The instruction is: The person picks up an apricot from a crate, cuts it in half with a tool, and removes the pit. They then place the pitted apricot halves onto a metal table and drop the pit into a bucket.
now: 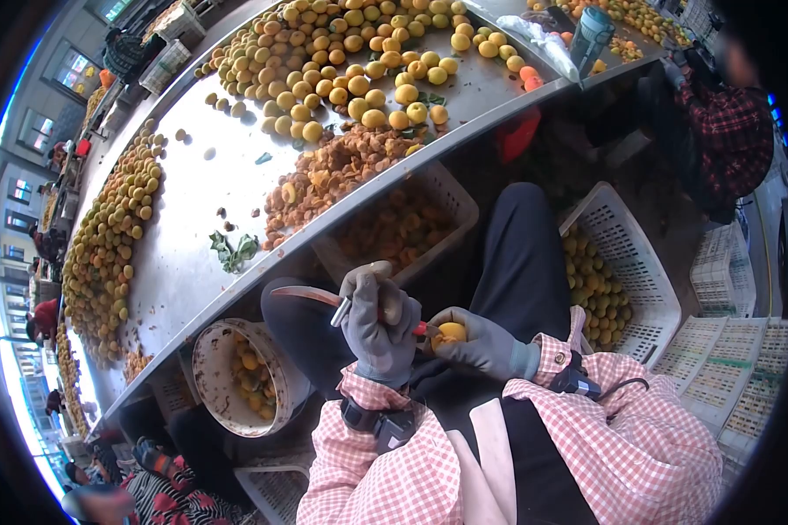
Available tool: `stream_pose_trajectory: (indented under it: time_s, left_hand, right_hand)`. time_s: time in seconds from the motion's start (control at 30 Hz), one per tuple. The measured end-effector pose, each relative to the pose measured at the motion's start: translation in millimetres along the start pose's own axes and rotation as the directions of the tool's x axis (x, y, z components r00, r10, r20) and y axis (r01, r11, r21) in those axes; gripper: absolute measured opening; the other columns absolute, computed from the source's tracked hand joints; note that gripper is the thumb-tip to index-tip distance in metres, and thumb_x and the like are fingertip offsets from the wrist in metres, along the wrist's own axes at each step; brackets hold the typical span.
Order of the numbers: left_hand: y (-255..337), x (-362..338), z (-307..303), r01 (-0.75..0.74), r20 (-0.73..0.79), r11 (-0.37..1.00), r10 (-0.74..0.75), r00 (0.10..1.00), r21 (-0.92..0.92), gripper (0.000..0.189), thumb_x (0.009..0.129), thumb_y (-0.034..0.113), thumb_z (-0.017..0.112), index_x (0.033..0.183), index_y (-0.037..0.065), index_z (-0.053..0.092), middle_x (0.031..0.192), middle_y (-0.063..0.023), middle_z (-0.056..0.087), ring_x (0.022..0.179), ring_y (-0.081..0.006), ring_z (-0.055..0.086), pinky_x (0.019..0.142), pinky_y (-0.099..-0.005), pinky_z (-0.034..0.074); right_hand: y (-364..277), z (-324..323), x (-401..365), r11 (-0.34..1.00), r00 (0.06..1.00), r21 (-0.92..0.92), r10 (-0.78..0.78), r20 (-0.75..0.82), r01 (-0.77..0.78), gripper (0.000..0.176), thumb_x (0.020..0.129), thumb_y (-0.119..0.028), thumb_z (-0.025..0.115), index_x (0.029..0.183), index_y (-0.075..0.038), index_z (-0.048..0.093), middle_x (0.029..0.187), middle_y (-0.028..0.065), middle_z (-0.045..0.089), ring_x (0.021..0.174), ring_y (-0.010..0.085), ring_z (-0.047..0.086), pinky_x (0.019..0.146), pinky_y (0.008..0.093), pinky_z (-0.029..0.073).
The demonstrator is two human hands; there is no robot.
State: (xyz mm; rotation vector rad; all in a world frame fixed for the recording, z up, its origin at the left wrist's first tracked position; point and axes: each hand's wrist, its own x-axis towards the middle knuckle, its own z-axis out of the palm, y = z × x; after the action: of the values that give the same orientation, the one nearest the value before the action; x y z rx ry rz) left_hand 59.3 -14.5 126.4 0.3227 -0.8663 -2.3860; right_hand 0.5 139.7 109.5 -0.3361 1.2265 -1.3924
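Observation:
My left hand (378, 324), in a grey glove, is closed around a knife with a curved, stained blade (308, 294) pointing left. A short silver metal piece (341, 312) shows at the same fist. On the fist's other side a red tool part (424, 330) reaches toward an apricot (452, 332). My right hand (490, 346), also gloved in grey, grips that apricot with thumb and fingers, close beside the left. Both hands are over my lap. Beyond them, a crate of halved, orange-brown fruit (385, 229) sits partly under the table edge.
The metal table (197, 206) carries heaps of apricots (324, 79) and a brown pile of pits or scraps (346, 171). A white bucket (206, 376) with fruit stands at left, a white crate of apricots (643, 297) at right. Other people (722, 122) sit nearby.

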Motion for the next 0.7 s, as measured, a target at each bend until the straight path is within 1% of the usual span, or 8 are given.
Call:
stream_pose_trajectory:
  time_s: [0.17,0.23,0.33,0.4,0.5,0.53,0.6,0.7]
  left_hand:
    - [-2,-6,5,0.059,-0.002,0.998,-0.059,0.998,0.017,0.022,0.098,0.024,0.051,0.101,0.005,0.061,0.057,0.0009,0.046,0.040,-0.0058,0.033,0.039,-0.0217,0.028]
    - [-5,-9,7,0.046,0.026,0.990,-0.050,0.998,0.137,0.020,0.096,0.023,0.055,0.100,0.004,0.061,0.057,0.0012,0.047,0.042,-0.0052,0.035,0.041,-0.0212,0.029]
    - [-6,-9,3,0.123,0.025,0.986,-0.126,0.992,0.109,0.019,0.095,0.022,0.057,0.098,0.003,0.062,0.058,0.0017,0.048,0.043,-0.0044,0.036,0.042,-0.0204,0.030]
    - [-8,-11,2,0.173,0.026,0.980,-0.176,0.984,0.096,0.020,0.095,0.022,0.057,0.098,0.003,0.062,0.058,0.0016,0.048,0.043,-0.0044,0.036,0.042,-0.0203,0.030]
    - [-8,-14,5,0.205,0.030,0.971,-0.210,0.977,0.127,0.020,0.094,0.021,0.059,0.096,0.002,0.062,0.059,0.0019,0.048,0.043,-0.0039,0.035,0.042,-0.0198,0.028]
    - [-7,-15,7,0.221,0.091,0.956,-0.242,0.966,0.190,0.020,0.093,0.021,0.060,0.096,0.001,0.062,0.059,0.0023,0.048,0.043,-0.0037,0.035,0.042,-0.0195,0.027]
    - [-5,-16,10,0.265,0.141,0.938,-0.300,0.944,0.223,0.019,0.092,0.017,0.062,0.094,-0.001,0.061,0.059,0.0034,0.048,0.043,-0.0033,0.036,0.042,-0.0189,0.025]
    - [-7,-15,4,0.258,0.093,0.950,-0.277,0.956,0.173,0.018,0.093,0.019,0.060,0.095,0.001,0.061,0.058,0.0025,0.048,0.042,-0.0035,0.036,0.041,-0.0195,0.026]
  right_hand:
    - [2,6,-1,0.978,0.996,-0.199,-0.079,-0.052,0.067,0.043,0.087,-0.028,0.068,0.116,-0.005,0.049,0.099,0.0054,0.057,0.088,0.0115,0.055,0.080,0.0264,0.046]
    - [3,4,0,0.954,0.989,-0.281,-0.133,-0.070,0.108,0.040,0.087,-0.025,0.068,0.115,-0.003,0.050,0.099,0.0086,0.058,0.090,0.0133,0.056,0.082,0.0279,0.045]
    - [-1,-1,1,0.936,0.996,-0.344,-0.086,-0.037,0.068,0.040,0.086,-0.023,0.069,0.115,-0.005,0.049,0.098,0.0071,0.057,0.089,0.0143,0.055,0.081,0.0278,0.046]
    - [-7,-1,-2,0.930,0.999,-0.367,0.036,0.030,-0.022,0.038,0.086,-0.021,0.068,0.115,-0.005,0.050,0.101,0.0088,0.058,0.093,0.0161,0.056,0.084,0.0291,0.045]
    - [7,-5,4,0.900,0.994,-0.428,-0.049,0.095,0.085,0.036,0.087,-0.021,0.066,0.115,-0.003,0.050,0.103,0.0098,0.059,0.094,0.0160,0.057,0.085,0.0295,0.045]
    - [8,-6,5,0.900,0.994,-0.428,-0.049,0.095,0.085,0.036,0.087,-0.021,0.066,0.115,-0.003,0.050,0.103,0.0098,0.059,0.094,0.0160,0.057,0.085,0.0295,0.045]
    - [7,-6,8,0.988,0.965,-0.136,-0.036,0.261,0.073,0.038,0.086,-0.018,0.067,0.117,-0.003,0.051,0.105,0.0068,0.059,0.095,0.0135,0.055,0.086,0.0283,0.045]
    - [-3,-2,5,0.996,0.972,-0.089,0.050,0.229,-0.031,0.041,0.086,-0.016,0.068,0.121,-0.004,0.051,0.108,0.0046,0.058,0.098,0.0113,0.053,0.088,0.0271,0.044]
